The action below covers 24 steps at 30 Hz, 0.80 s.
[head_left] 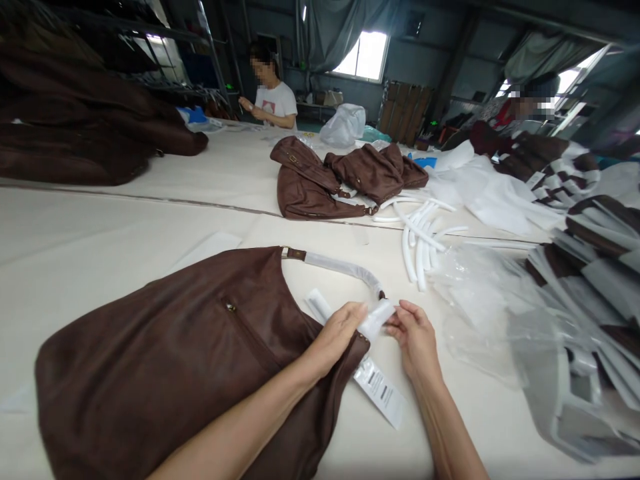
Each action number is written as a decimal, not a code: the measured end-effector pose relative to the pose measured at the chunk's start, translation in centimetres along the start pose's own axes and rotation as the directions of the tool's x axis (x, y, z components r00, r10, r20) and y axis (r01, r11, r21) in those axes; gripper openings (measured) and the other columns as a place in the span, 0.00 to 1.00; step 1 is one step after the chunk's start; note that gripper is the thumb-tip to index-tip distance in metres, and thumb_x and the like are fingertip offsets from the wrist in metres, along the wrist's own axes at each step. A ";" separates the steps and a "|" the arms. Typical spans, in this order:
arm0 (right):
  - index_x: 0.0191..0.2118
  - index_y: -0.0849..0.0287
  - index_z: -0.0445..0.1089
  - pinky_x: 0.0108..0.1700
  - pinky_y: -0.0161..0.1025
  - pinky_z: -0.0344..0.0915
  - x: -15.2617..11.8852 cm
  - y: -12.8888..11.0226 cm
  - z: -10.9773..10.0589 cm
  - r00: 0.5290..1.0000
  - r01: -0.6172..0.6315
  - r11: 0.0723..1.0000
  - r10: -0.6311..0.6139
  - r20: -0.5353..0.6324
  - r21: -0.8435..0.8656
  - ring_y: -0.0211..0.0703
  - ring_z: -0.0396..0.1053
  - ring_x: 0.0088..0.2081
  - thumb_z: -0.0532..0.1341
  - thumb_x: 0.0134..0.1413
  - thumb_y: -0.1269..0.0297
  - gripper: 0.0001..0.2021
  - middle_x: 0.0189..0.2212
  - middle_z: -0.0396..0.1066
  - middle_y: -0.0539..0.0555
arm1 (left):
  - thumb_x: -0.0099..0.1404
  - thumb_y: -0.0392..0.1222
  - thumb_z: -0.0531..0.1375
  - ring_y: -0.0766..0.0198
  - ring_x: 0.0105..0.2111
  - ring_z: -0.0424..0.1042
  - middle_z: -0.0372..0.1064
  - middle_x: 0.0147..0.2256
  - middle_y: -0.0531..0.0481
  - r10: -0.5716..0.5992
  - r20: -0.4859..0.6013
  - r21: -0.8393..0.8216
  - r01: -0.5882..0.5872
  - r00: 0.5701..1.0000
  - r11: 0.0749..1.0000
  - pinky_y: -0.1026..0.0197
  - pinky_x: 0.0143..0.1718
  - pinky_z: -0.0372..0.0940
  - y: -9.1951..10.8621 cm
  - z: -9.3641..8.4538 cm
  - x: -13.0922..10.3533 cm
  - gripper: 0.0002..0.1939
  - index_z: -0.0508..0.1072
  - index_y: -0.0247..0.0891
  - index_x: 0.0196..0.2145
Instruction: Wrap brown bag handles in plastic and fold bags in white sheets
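Note:
A large brown bag [165, 360] lies on the pale table, its small zipper facing up. Its strap [345, 265] curves to the right, covered in clear-white wrapping. Near the strap's right end, a piece of white wrapping [375, 320] sits between my two hands. My left hand [340, 333] rests over the bag's right edge with its fingers closed on the wrapping. On the other side, my right hand [414, 333] pinches the wrapping's right edge, fingertips together. A white printed tag [380, 390] hangs below the bag's corner.
Brown bags [320, 180] lie beyond a seam in the table [240, 223]. White foam tubes [420, 240] and clear plastic [475, 293] are right of centre. Wrapped bags [595, 287] are stacked at right, brown ones [90, 127] at far left. Two people work at the back.

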State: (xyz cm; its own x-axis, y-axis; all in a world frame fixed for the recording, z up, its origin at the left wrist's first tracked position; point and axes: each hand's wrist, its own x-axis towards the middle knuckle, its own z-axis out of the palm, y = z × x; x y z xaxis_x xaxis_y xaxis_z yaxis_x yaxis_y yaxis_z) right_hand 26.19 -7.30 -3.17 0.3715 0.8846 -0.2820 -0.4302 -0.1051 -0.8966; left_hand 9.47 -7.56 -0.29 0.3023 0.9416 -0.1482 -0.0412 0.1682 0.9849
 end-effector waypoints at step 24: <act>0.62 0.61 0.62 0.60 0.61 0.63 -9.1 3.3 1.1 0.290 0.914 -0.146 -0.419 0.861 -0.379 0.59 0.62 0.61 0.58 0.58 0.71 0.25 0.60 0.65 0.63 | 0.69 0.48 0.60 0.56 0.45 0.72 0.68 0.50 0.44 0.073 -0.347 0.734 0.223 0.935 0.642 0.49 0.45 0.71 9.4 -16.7 5.0 0.18 0.69 0.35 0.52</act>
State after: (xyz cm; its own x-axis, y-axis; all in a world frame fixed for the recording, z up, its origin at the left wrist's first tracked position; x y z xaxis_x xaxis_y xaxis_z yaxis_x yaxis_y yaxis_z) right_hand 20.50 -15.25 -3.23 -0.4201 0.6918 0.5873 0.7144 0.6512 -0.2560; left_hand -5.29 3.63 6.76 -0.0512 0.9939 -0.0979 0.7396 0.1036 0.6651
